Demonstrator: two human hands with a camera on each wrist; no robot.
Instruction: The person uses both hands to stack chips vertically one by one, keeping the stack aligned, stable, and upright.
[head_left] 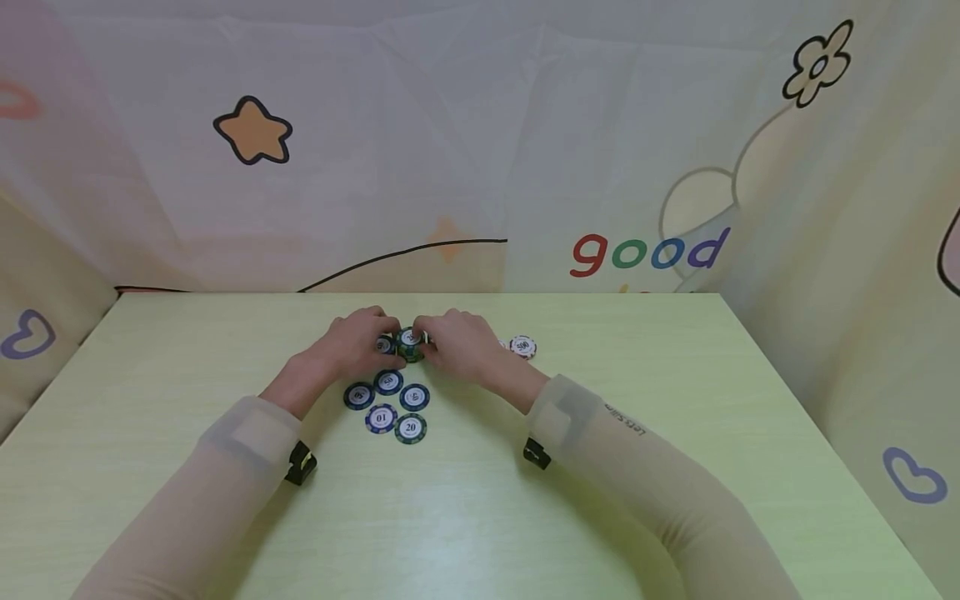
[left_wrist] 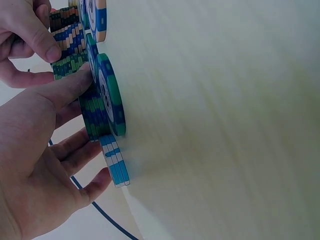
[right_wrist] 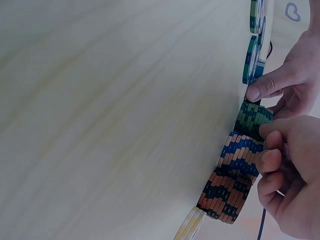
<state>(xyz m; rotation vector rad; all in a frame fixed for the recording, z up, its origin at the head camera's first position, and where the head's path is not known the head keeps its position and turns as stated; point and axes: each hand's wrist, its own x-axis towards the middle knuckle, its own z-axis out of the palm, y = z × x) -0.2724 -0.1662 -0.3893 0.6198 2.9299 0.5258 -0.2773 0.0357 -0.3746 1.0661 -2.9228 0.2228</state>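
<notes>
My left hand (head_left: 358, 340) holds a short stack of dark blue-green poker chips (left_wrist: 94, 114), thumb on the near side and fingers behind. Right beside it stands a taller stack of green poker chips (right_wrist: 254, 119). My right hand (head_left: 463, 343) pinches this green stack near its top between thumb and fingers. In front of the hands, several loose poker chips (head_left: 388, 382) lie flat on the table, some blue, one marked 10 and a green one marked 20.
Beyond the right hand, a blue-and-orange stack (right_wrist: 241, 155), an orange-and-black stack (right_wrist: 225, 197) and yellow-white chips (right_wrist: 189, 225) continue the row. White chips (head_left: 522, 347) show past the right wrist. Light-blue chips (left_wrist: 115, 160) end the row at left. A printed curtain (head_left: 420, 150) hangs behind the table (head_left: 480, 500).
</notes>
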